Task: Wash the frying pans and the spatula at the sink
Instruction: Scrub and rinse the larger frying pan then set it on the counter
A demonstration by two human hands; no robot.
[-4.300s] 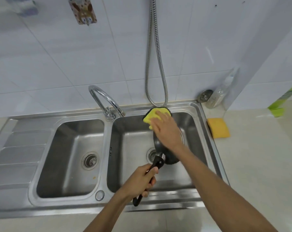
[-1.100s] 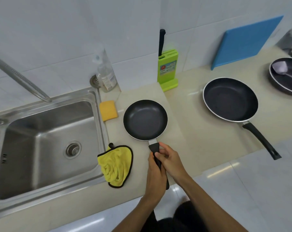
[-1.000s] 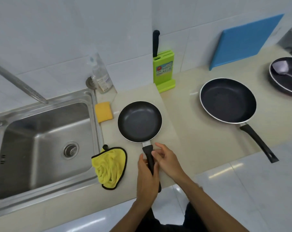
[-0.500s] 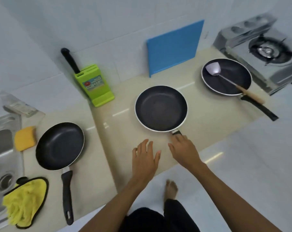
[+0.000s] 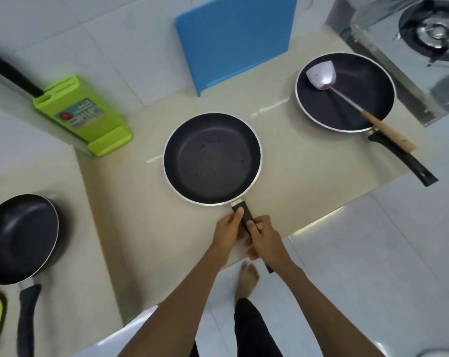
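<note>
Left hand [image 5: 227,234] and right hand [image 5: 265,242] curl fingers round the handle [image 5: 244,215] of the middle pan [image 5: 212,158] on the worktop [image 5: 282,163]. A small pan [image 5: 19,238] lies left, and a far pan [image 5: 367,81] holding the spatula [image 5: 321,74] lies right. A knife block [image 5: 81,114] and cutting board [image 5: 233,37] stand behind.

Both hands are on the handle of the middle frying pan [image 5: 212,158], left hand [image 5: 227,231] nearer the pan, right hand [image 5: 265,240] just behind it. Pan's flat on the beige counter [image 5: 282,155]. Another pan [image 5: 345,92] on the right has a spatula [image 5: 352,103] lying in it, a third pan [image 5: 19,238] sits far left. Green knife block [image 5: 83,114] and blue cutting board [image 5: 235,37] lean against the wall.
</note>
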